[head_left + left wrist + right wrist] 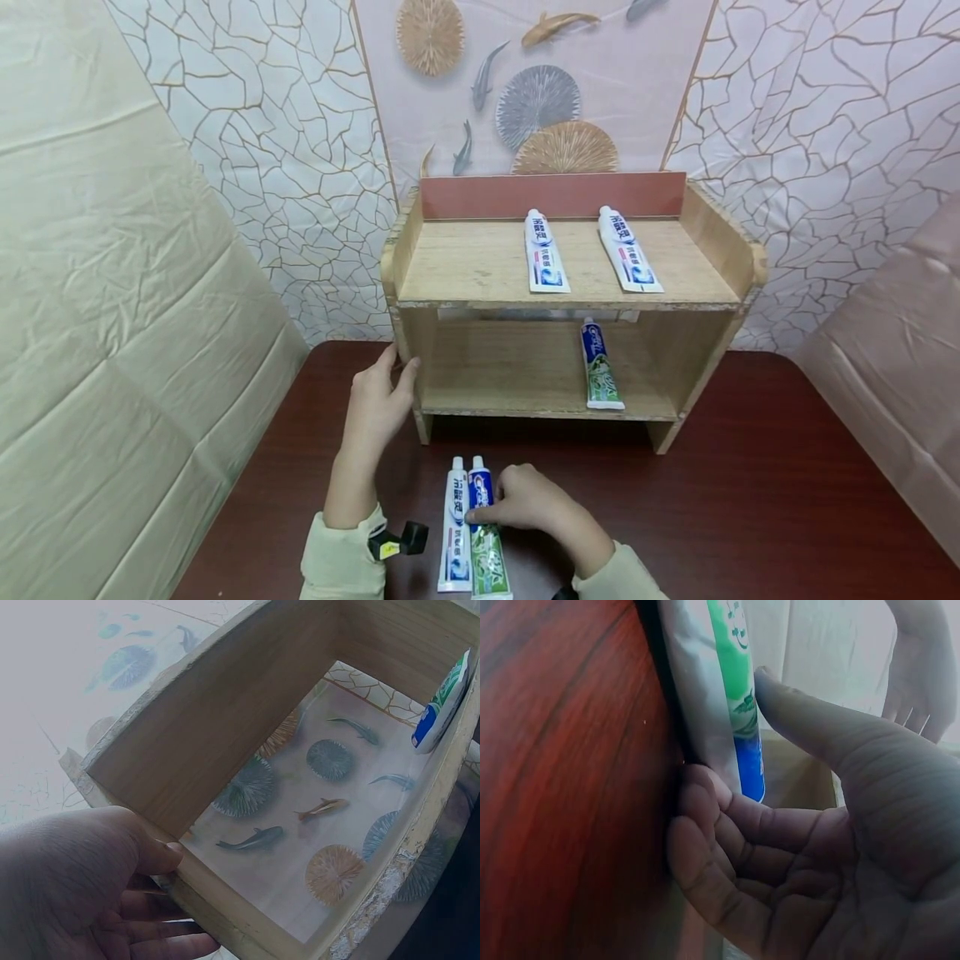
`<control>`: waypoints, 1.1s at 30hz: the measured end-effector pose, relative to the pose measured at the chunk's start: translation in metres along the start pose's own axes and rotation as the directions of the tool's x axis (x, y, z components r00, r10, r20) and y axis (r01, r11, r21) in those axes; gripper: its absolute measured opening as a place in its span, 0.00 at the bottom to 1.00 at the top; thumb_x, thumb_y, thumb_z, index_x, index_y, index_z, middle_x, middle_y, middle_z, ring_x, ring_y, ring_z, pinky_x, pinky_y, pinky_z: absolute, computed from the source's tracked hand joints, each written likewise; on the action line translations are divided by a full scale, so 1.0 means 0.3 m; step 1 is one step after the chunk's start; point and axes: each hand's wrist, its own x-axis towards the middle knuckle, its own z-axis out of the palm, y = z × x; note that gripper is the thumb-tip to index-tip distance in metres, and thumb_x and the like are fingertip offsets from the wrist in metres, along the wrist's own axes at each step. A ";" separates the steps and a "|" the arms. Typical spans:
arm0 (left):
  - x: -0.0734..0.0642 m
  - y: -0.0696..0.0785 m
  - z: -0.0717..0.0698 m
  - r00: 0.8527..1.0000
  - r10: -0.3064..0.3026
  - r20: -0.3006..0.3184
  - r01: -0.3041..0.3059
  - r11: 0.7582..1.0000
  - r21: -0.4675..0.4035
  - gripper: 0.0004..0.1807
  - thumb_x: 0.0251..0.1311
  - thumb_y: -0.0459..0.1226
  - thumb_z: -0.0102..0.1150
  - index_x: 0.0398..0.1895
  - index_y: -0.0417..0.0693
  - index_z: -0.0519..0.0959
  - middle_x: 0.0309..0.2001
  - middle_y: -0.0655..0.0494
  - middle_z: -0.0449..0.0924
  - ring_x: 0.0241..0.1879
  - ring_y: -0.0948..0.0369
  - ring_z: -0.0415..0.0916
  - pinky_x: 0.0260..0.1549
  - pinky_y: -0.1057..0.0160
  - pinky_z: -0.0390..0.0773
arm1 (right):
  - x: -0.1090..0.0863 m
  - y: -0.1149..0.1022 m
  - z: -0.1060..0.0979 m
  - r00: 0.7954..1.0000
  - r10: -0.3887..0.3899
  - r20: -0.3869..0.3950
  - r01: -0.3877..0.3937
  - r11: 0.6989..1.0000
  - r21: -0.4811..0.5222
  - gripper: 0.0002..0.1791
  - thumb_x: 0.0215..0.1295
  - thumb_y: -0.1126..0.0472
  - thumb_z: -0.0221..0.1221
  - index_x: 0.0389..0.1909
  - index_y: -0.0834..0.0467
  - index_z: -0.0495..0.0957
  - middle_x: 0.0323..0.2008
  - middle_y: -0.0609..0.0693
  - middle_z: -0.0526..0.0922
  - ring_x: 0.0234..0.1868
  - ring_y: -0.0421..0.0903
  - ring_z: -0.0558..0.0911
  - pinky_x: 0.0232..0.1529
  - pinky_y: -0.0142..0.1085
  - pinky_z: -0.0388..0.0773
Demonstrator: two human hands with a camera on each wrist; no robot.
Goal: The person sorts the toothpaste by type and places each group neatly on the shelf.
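My left hand [378, 404] holds the left side panel of a two-tier wooden shelf [480, 367]; in the left wrist view the thumb lies on the panel's front edge and the fingers are outside it. Below the shelf, my right hand [528, 500] pinches a blue-and-green toothpaste tube [489, 562], thumb across its top face and fingers at its right side. In the right wrist view this tube [731, 690] stands on edge beside the curled fingers. A white-and-blue toothpaste tube [455, 533] lies along its left side, cap pointing toward the shelf.
Two white toothpaste tubes, a left one [546, 254] and a right one [630, 254], lie on the upper tier. Another blue-and-green tube [602, 371] lies on the lower tier, toward the right. The shelf stands on a dark red-brown table [787, 500], with patterned cloth behind.
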 end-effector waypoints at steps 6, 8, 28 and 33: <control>-0.002 0.002 -0.001 1.000 -0.003 -0.001 0.003 1.000 0.000 0.24 0.72 0.45 0.56 0.64 0.39 0.75 0.50 0.41 0.84 0.53 0.46 0.81 0.51 0.45 0.78 | 0.001 -0.004 0.012 1.000 0.013 -0.011 -0.013 1.000 -0.021 0.26 0.53 0.38 0.72 0.13 0.52 0.75 0.10 0.40 0.65 0.13 0.37 0.61 0.16 0.32 0.56; -0.002 0.002 -0.001 1.000 -0.003 -0.001 0.003 1.000 0.002 0.24 0.72 0.45 0.56 0.64 0.39 0.75 0.50 0.41 0.84 0.53 0.46 0.80 0.52 0.45 0.77 | 0.002 -0.003 0.014 1.000 0.010 -0.018 -0.011 1.000 -0.026 0.27 0.53 0.38 0.72 0.12 0.52 0.74 0.10 0.40 0.64 0.13 0.37 0.60 0.16 0.32 0.55; 0.000 0.002 0.001 1.000 -0.004 -0.007 0.004 1.000 0.003 0.24 0.72 0.45 0.56 0.64 0.40 0.75 0.50 0.42 0.85 0.53 0.46 0.81 0.52 0.45 0.77 | 0.009 0.006 0.017 0.998 0.025 -0.062 -0.027 0.999 -0.031 0.25 0.51 0.42 0.72 0.11 0.50 0.69 0.10 0.39 0.65 0.12 0.37 0.62 0.16 0.32 0.56; 0.002 -0.003 0.005 0.999 0.022 -0.024 -0.022 1.000 0.001 0.24 0.71 0.44 0.57 0.64 0.39 0.75 0.48 0.42 0.85 0.52 0.45 0.81 0.52 0.45 0.78 | 0.013 0.011 0.020 0.995 0.020 -0.097 -0.025 0.998 -0.054 0.24 0.48 0.44 0.71 0.11 0.50 0.69 0.10 0.39 0.66 0.13 0.38 0.63 0.16 0.32 0.58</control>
